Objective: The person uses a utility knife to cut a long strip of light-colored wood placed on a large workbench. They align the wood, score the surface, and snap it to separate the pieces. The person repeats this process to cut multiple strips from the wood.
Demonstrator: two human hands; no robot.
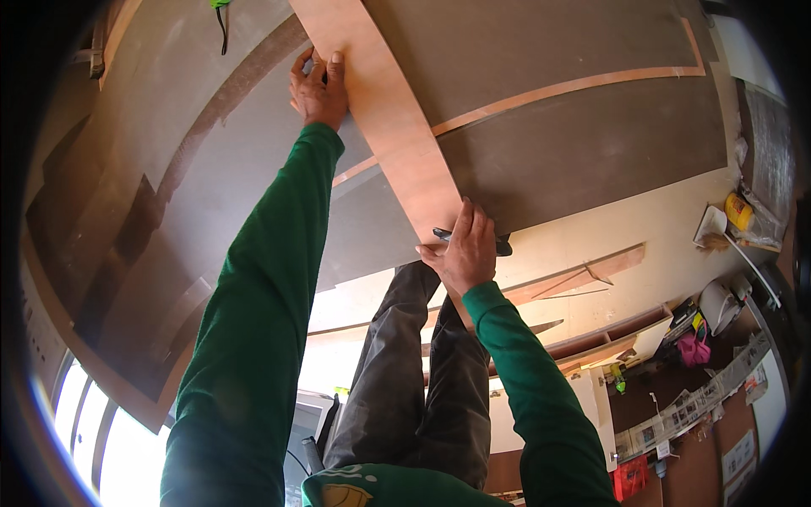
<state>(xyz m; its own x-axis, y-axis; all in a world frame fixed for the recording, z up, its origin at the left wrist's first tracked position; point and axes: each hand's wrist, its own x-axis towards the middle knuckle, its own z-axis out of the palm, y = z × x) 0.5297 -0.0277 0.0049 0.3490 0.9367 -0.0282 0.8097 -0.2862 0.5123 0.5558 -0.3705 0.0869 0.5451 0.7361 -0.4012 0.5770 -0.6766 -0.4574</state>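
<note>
A long, light-brown wooden strip [397, 127] lies slantwise over a large grey-brown sheet [541, 152], its near end reaching past the sheet's front edge. My left hand [321, 90] is closed at the strip's left edge, fingers curled and thumb against the wood. At the near end, my right hand [467, 252] rests on the strip, fingers bent round a slim dark tool [442, 234]. Both ends of this tool stick out from the hand, but its kind is hidden. Under the strip, a narrow orange-brown band [574, 84] crosses the sheet.
Below the sheet's front edge, a loose wooden offcut [583, 275] lies on a pale surface. At the right are a yellow container [738, 211], a pink bag [694, 346] and a cabinet part [600, 338]. A green-ended item [220, 4] sits at the far edge.
</note>
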